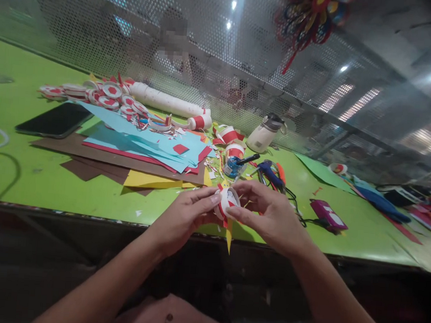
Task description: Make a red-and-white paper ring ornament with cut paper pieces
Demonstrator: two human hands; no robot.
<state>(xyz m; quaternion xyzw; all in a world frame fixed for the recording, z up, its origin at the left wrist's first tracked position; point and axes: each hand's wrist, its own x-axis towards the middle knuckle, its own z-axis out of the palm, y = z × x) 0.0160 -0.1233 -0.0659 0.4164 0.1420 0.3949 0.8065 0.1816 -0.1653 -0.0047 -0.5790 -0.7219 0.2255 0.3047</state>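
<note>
Both hands pinching a red-and-white paper ring [227,201] over the near edge of the green table [33,173].

Left hand [184,216] and right hand [271,212] fingers narrow on the curled strip, yellow paper point hanging below. Beyond: flat blue paper sheets [146,142], brown card, dark phone [56,120], glossy glue pot [233,166], finished round discs [109,95].

Two hands, left [184,213] and right [266,217], meet on one paper ring [227,201]. The green surface [34,168] carries one phone [54,119], one white tube [164,101], one white jar [262,134], one glue gun [269,174], and roughly ten red-and-white discs [111,90], too overlapped to count exactly.
</note>
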